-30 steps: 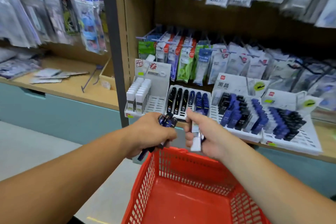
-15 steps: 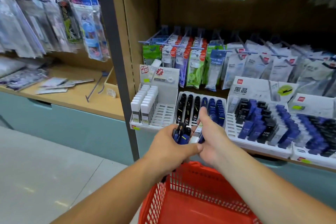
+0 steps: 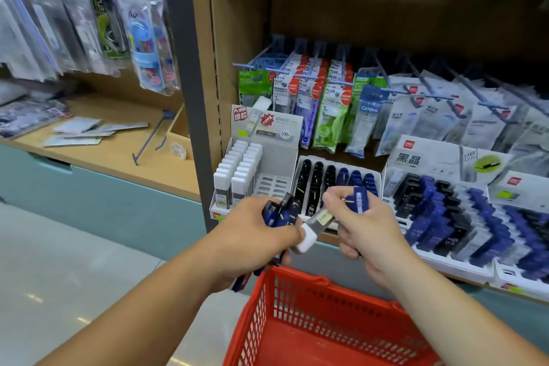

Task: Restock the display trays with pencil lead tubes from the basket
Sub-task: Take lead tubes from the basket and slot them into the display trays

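Tubes [image 3: 279, 215] inside left grip [image 3: 252, 238], right grip [image 3: 368, 235]

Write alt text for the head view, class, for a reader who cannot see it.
A left hand grips a bundle of blue lead tubes while the right hand holds one blue tube and a white-capped clear tube, above a red basket, facing shelf display trays.

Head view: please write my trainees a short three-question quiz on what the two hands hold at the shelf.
1. True or false: the left hand grips several dark blue tubes.
2. The clear tube between the hands has a cap that is: A white, B red, C green.
3. What does the right hand pinch at its fingertips?
Key: 1 true; 2 A; 3 a blue tube.
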Action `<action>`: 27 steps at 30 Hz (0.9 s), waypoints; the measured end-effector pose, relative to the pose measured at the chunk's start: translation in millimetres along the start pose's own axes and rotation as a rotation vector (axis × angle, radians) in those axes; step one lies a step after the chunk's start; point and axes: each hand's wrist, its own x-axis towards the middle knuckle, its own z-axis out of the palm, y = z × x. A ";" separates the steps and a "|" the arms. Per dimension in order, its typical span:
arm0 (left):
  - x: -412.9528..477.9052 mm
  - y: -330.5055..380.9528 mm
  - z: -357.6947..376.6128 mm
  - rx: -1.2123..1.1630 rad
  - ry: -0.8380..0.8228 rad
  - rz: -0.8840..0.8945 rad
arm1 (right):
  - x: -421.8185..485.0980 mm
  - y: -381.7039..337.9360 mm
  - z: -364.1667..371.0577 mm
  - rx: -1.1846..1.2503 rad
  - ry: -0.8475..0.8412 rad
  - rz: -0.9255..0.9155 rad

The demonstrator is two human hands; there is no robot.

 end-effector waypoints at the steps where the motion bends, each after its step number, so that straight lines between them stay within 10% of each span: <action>1: 0.6 0.0 -1.6 -0.026 0.025 0.006 | -1.7 0.8 -4.0 -0.002 -0.017 0.001; 14: 20.1 0.0 18.8 -0.257 0.161 -0.092 | -16.2 13.8 -10.1 -0.692 -0.125 -0.388; 21: 19.8 -1.0 32.2 -0.199 0.140 -0.068 | -15.5 3.1 -8.7 0.277 -0.112 0.184; 27: 19.5 -2.9 27.7 -0.130 0.047 -0.053 | -14.0 -7.0 -5.6 0.284 -0.097 0.152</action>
